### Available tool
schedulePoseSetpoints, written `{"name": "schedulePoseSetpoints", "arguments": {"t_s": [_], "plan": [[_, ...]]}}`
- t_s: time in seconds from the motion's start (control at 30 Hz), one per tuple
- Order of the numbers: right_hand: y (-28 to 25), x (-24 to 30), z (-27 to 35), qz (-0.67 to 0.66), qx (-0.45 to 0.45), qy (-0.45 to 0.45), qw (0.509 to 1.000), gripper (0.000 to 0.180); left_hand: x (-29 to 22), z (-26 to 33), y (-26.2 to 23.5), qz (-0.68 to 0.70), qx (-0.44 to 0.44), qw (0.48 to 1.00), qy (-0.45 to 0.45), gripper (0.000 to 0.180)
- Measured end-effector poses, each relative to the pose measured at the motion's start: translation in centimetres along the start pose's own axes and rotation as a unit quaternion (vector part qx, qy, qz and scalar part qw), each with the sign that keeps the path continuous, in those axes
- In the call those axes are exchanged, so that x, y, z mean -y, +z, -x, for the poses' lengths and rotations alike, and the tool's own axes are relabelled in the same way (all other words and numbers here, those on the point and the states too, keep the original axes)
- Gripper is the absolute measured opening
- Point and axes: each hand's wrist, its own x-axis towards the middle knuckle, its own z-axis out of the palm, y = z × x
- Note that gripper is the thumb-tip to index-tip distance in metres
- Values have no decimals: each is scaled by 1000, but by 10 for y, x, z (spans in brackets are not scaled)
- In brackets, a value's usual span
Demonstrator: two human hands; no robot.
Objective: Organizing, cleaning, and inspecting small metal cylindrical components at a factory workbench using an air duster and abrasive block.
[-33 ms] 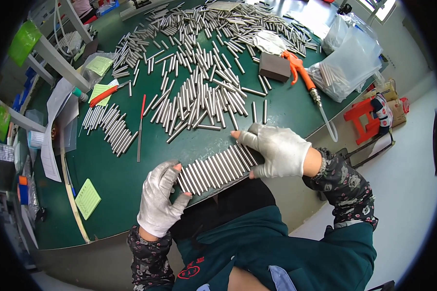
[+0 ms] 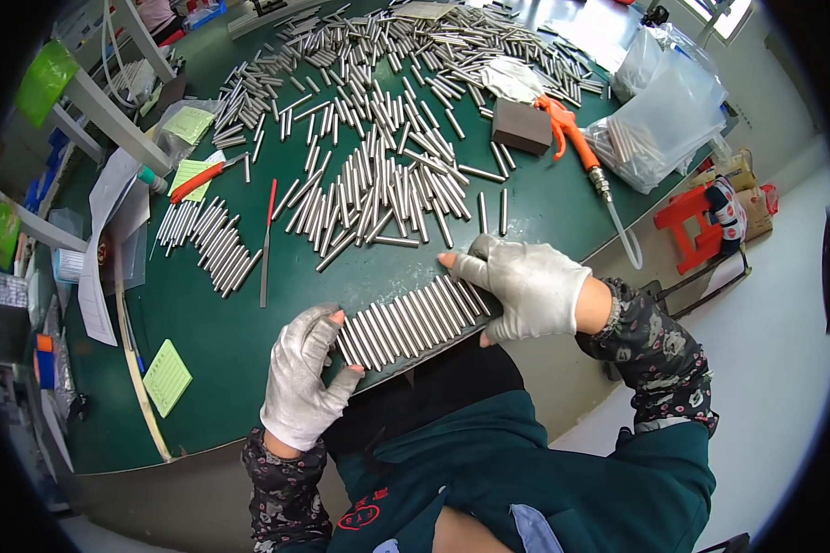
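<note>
A neat row of steel pins (image 2: 413, 323) lies side by side at the table's near edge, between my two gloved hands. My left hand (image 2: 306, 378) is closed on the row's left end, index fingertip at the pins' far ends and thumb at their near ends. At the right end, my right hand (image 2: 530, 293) is open around the row, its index finger stretched past the far ends and its thumb by the table edge. Both white gloves leave the thumb and index fingertips bare. Beyond the row spreads a loose heap of similar pins (image 2: 378, 189).
A red-handled file (image 2: 266, 244) and a smaller group of pins (image 2: 219, 249) lie left, near an orange-red knife (image 2: 196, 182). A brown block (image 2: 522, 127), an orange air gun (image 2: 576, 147) and plastic bags (image 2: 664, 120) are at right. A yellow-green card (image 2: 167, 378) lies front left.
My right thumb has slid slightly toward me and to the right, off the pins' near ends. My right index fingertip has dipped a little. The left hand and pins look the same.
</note>
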Motion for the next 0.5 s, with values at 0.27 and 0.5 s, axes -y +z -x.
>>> {"name": "schedulePoseSetpoints", "arguments": {"t_s": [0.27, 0.5], "plan": [[5, -2, -7, -16, 29, 10, 999, 60, 0, 0, 0, -10, 2, 1000, 1, 58], [9, -21, -2, -196, -49, -4, 979, 57, 0, -1, -1, -1, 3, 1000, -6, 54]]}}
